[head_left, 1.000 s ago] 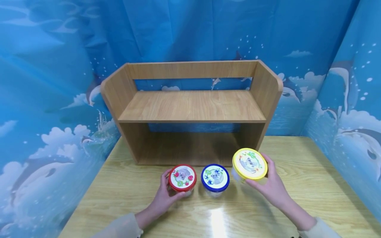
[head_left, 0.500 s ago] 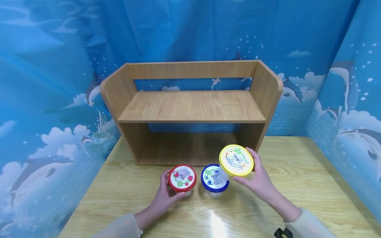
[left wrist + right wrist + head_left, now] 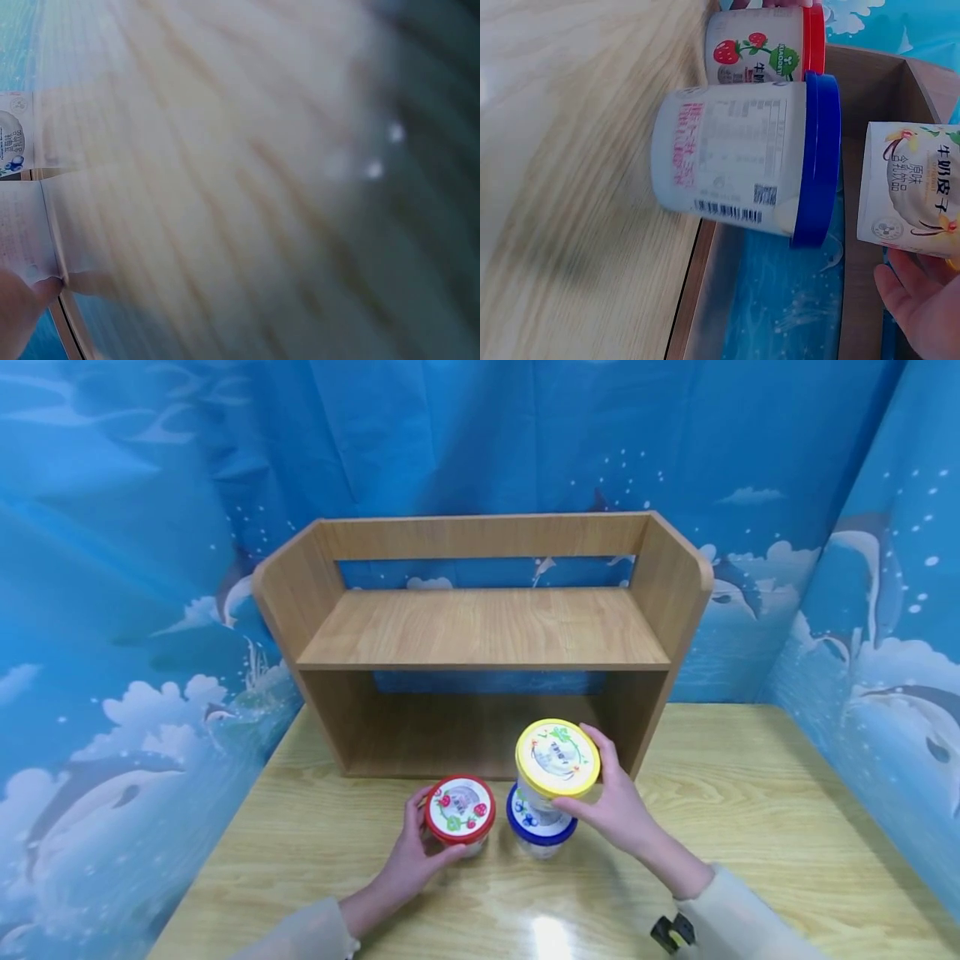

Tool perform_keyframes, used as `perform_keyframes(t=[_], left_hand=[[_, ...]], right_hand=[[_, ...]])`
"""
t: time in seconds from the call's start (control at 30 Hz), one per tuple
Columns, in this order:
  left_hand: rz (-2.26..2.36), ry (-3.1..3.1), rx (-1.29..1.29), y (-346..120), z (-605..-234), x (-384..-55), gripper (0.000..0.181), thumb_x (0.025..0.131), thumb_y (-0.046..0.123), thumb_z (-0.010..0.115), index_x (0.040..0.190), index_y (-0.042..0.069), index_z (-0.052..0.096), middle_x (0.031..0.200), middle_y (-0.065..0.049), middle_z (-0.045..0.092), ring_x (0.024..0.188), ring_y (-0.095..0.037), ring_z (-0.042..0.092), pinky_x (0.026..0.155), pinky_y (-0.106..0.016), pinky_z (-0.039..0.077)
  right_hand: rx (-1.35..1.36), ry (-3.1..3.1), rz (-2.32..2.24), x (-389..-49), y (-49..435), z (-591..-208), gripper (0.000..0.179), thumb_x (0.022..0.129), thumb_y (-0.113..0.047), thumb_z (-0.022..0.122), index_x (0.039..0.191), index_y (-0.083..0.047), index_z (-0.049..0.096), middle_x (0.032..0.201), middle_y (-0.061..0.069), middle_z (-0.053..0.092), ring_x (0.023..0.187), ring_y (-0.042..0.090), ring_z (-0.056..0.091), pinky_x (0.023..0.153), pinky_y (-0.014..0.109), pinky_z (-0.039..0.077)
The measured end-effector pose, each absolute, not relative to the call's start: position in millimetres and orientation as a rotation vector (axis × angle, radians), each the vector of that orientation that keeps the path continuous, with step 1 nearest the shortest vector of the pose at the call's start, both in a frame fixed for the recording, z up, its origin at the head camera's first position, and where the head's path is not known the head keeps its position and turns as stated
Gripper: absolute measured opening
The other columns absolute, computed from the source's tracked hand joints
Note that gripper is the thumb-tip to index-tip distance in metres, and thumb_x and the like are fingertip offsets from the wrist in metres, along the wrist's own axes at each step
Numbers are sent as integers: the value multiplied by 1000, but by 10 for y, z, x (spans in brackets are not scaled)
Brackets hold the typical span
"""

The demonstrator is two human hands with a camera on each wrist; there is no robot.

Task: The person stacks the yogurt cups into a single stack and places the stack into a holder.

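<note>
My left hand (image 3: 420, 852) grips a tub with a red lid and strawberry print (image 3: 461, 810), which stands on the table. Beside it on the right stands a blue-lidded tub with blueberry print (image 3: 540, 837). My right hand (image 3: 618, 802) holds a yellow-lidded tub (image 3: 558, 758) by its side, raised over the blue lid. In the right wrist view a gap shows between the yellow-lidded tub's base (image 3: 866, 184) and the blue lid (image 3: 817, 157). The left wrist view is mostly blurred tabletop, with a thumb (image 3: 22, 307) against a pale tub wall (image 3: 26, 225).
Behind the tubs stands a two-level wooden shelf (image 3: 487, 627) on the wooden table (image 3: 750, 827). Its lower front edge lies just beyond the tubs. Blue curtains with dolphin print (image 3: 480, 435) surround the table. A small black object (image 3: 672, 933) sits at the right sleeve.
My right hand has carried the yellow-lidded tub leftward, from right of the blue-lidded tub to above it. My left hand and the red-lidded tub have stayed in place.
</note>
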State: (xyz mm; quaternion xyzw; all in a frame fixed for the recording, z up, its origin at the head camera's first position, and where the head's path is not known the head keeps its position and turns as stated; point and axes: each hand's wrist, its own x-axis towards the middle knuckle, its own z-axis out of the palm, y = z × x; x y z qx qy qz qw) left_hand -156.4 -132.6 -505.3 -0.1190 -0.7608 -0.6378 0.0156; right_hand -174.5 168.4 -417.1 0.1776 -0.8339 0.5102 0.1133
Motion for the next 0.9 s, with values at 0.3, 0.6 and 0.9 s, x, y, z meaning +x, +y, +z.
perform_keyframes(t=[0.3,0.6,0.9], left_hand=[[-2015,-2351,-363,-1321,-5044,-1558,90,77,7,82,145,9,23,139,-22,46,119,-38,53,92,-34,49],[-2026,-2345,-370,-1329,-5058,-1565,90,77,4,81,145,9,23,137,-20,48,117,-37,55,92,-32,49],[-2023,-2339,-400,-1335,-5055,-1569,89,78,2,80,145,9,22,137,-18,49,115,-34,57,92,-32,49]], right_hand=[[586,-2444,1532,-1825,1482,-4156,98,74,-19,86,149,-13,23,137,18,49,123,36,50,98,59,40],[585,-2506,1561,-1883,1267,-4149,100,74,-25,86,150,-16,21,137,15,49,123,35,49,95,59,43],[652,-2520,1576,-1913,1067,-4184,102,73,-29,86,151,-20,21,138,12,50,127,33,46,100,60,37]])
